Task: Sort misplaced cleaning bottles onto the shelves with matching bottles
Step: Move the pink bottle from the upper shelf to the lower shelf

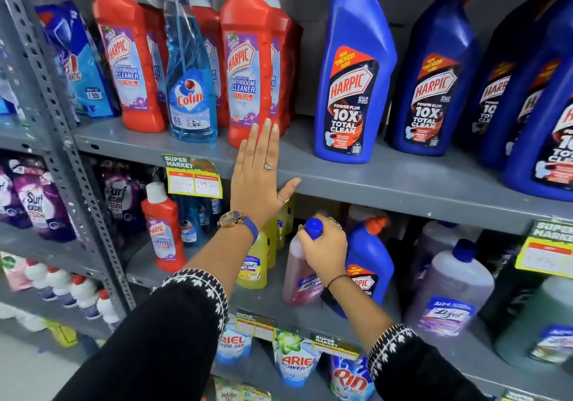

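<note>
Left hand (259, 174): fingers flat, spread, gripping nothing; red Harpic bottle (248, 68) just beyond fingertips.
Right hand (324, 250): fingers clenched around the pink bottle (299, 279) neck, under its blue cap (313, 228).

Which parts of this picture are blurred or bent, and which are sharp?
Head view: Colin bottle and left hand are sharp; right hand on the pink bottle is slightly motion-blurred; edges are soft, and the wide lens bends the upright.

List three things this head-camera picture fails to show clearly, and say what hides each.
- Pink bottle label: head view, covered by the right hand.
- Price tag figures: head view, too faint.
- Rightmost blue Harpic bottle: head view, cut by the frame edge.
</note>
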